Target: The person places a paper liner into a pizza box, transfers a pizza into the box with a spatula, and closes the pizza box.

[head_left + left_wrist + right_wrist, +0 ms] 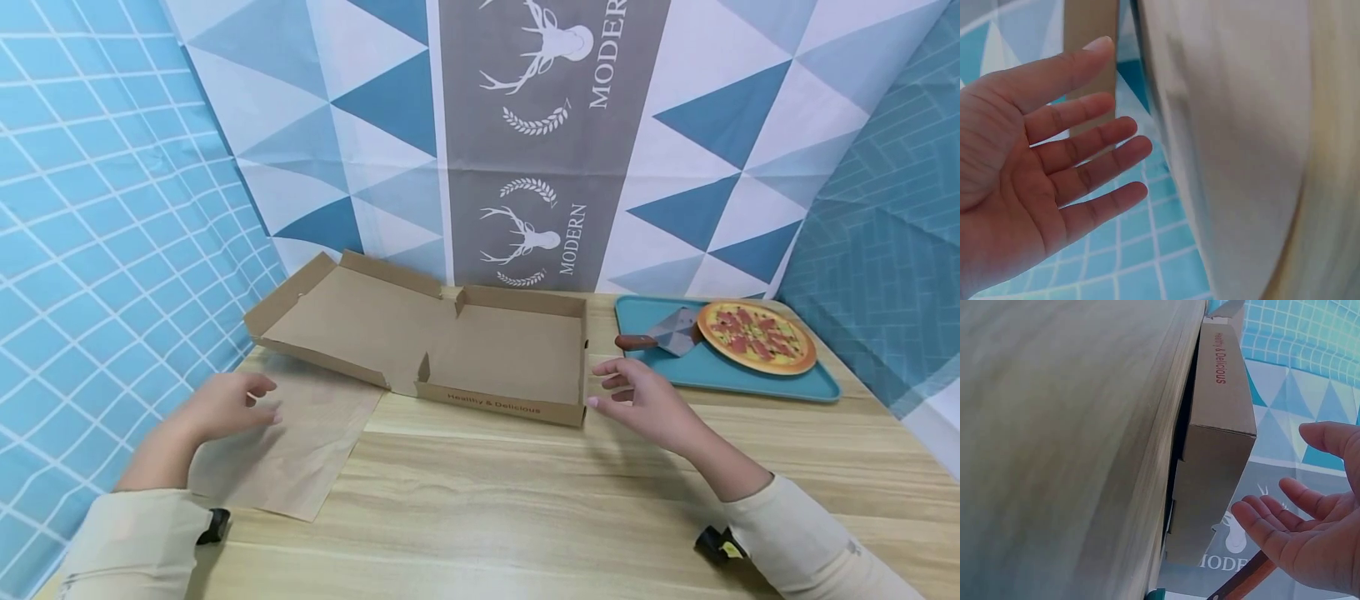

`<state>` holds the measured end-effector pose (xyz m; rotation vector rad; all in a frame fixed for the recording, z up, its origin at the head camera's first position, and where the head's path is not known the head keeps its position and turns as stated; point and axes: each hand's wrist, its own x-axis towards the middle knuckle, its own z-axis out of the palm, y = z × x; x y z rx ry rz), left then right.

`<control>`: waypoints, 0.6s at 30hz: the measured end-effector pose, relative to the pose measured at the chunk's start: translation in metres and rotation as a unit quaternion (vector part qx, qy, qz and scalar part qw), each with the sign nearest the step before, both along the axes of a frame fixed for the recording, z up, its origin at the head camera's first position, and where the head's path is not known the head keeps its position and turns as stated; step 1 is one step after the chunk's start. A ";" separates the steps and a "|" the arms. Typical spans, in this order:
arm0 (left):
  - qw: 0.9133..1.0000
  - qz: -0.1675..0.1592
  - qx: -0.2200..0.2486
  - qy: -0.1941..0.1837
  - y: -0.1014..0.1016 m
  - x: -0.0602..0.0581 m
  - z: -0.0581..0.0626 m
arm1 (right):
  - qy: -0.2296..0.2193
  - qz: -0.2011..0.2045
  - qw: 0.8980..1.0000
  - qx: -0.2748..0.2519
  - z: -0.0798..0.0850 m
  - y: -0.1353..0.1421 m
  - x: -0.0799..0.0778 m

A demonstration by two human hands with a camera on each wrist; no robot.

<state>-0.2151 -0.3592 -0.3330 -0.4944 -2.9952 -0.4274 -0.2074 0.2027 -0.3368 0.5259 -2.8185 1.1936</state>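
Note:
A cardboard pizza box (pixel 517 350) lies unfolded on the table, its lid (pixel 360 312) laid back to the left and "Healthy & Delicious" printed on the front wall. Over a sheet of brown paper (pixel 292 450) hovers my left hand (pixel 228 406), fingers relaxed and apart in the left wrist view, holding nothing. My right hand (pixel 645 400) is beside the box's right front corner, loosely bent fingers holding nothing. Behind it, a blue tray (pixel 735 382) carries a pizza (pixel 757 337) and a pizza server (pixel 675 332) with a wooden handle.
The wooden table (pixel 480 500) stretches in front of the box. Patterned cloth (pixel 525 150) hangs right behind the box and tray, and blue checked cloth (pixel 97 250) closes off the left side. The lid's left edge comes near that cloth.

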 end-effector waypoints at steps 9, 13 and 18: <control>0.994 0.069 -0.053 -0.068 -0.025 -0.011 -0.003 | 0.009 0.005 1.000 0.005 0.003 0.003 0.000; 0.987 0.080 -0.071 -0.117 -0.029 -0.014 0.001 | 0.011 0.007 1.000 0.003 0.002 0.004 0.000; 0.977 0.097 -0.067 -0.177 -0.028 -0.016 0.008 | 0.012 0.007 1.000 0.004 0.002 0.004 0.001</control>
